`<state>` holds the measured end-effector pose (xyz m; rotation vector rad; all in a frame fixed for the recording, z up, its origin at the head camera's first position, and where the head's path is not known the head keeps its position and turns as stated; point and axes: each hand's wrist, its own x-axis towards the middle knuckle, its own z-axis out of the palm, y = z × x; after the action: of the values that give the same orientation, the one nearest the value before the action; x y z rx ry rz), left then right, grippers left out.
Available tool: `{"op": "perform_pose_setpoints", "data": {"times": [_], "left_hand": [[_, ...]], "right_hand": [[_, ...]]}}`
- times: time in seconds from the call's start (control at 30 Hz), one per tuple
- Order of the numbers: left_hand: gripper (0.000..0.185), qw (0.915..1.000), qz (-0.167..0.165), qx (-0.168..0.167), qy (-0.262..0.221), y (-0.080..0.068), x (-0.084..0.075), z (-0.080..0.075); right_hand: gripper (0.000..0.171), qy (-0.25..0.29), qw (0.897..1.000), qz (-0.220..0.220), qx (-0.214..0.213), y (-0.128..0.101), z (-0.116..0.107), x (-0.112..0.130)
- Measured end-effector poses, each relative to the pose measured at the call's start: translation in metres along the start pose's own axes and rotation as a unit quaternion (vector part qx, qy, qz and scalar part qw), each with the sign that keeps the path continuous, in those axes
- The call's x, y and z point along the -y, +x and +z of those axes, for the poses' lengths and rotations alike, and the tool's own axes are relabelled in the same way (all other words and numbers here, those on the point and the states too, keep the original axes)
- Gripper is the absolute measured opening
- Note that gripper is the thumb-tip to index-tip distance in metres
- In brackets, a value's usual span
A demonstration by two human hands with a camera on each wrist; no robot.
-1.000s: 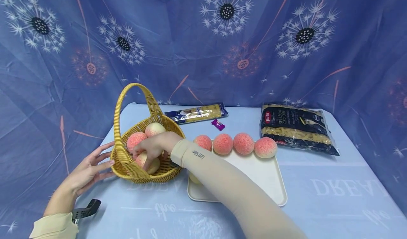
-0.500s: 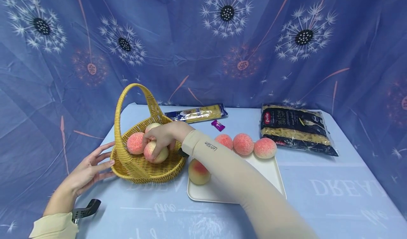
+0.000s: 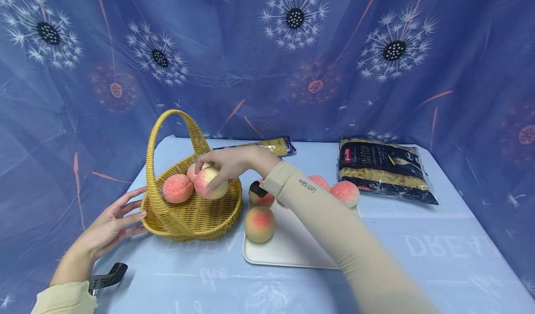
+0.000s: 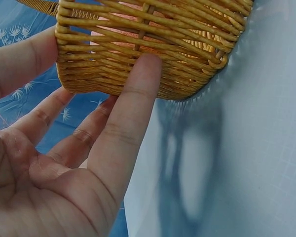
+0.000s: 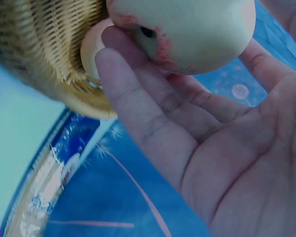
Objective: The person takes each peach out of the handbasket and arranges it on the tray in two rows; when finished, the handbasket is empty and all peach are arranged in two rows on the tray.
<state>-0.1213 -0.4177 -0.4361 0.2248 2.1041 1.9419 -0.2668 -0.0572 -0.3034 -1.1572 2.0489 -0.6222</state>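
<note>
Right hand (image 3: pixel 227 163): fingers curled over a peach (image 3: pixel 211 183), holding it above the basket (image 3: pixel 192 216), just inside its right rim.
Left hand (image 3: pixel 110 223): fingers straight, tips pressing the basket's left wall.
Basket: two more peaches inside; handle arches over the left part.
Tray (image 3: pixel 288 246): touching or just beside the basket's right side; one peach at its near-left corner, others along its far edge.
Open room: bare tray middle; bare table in front.
</note>
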Motion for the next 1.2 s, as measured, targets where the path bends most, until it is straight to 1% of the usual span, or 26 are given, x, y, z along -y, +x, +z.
{"op": "perform_pose_setpoints", "data": {"times": [0.13, 0.23, 0.47, 0.53, 0.73, 0.97, 1.2], "left_hand": [[0.071, 0.9999, -0.008, -0.008, 0.006, -0.001, 0.0, -0.001], [0.071, 0.9999, -0.01, -0.01, 0.006, -0.001, 0.0, -0.001], [0.07, 1.0, -0.002, -0.002, 0.0, -0.002, 0.0, 0.001], [0.07, 1.0, -0.003, -0.003, 0.001, -0.002, 0.0, 0.001], [0.069, 1.0, -0.001, -0.001, -0.005, -0.003, 0.001, 0.0], [0.068, 0.9999, 0.002, 0.0, -0.01, -0.003, 0.0, 0.001], [0.068, 1.0, 0.002, -0.003, -0.006, -0.003, -0.002, 0.002]], "right_hand": [[0.047, 0.008, 0.999, -0.024, -0.02, -0.017, -0.005, -0.006], [0.048, 0.0, 0.999, -0.036, -0.038, -0.03, -0.008, -0.012], [0.053, -0.013, 0.995, -0.039, -0.086, -0.062, -0.009, -0.022], [0.053, -0.012, 0.994, -0.043, -0.099, -0.07, -0.008, -0.026], [0.054, 0.033, 0.99, -0.056, -0.123, -0.094, -0.002, -0.039], [0.059, 0.038, 0.984, -0.06, -0.166, -0.118, 0.006, -0.054], [0.058, 0.058, 0.979, -0.051, -0.187, -0.14, 0.017, -0.067]]}}
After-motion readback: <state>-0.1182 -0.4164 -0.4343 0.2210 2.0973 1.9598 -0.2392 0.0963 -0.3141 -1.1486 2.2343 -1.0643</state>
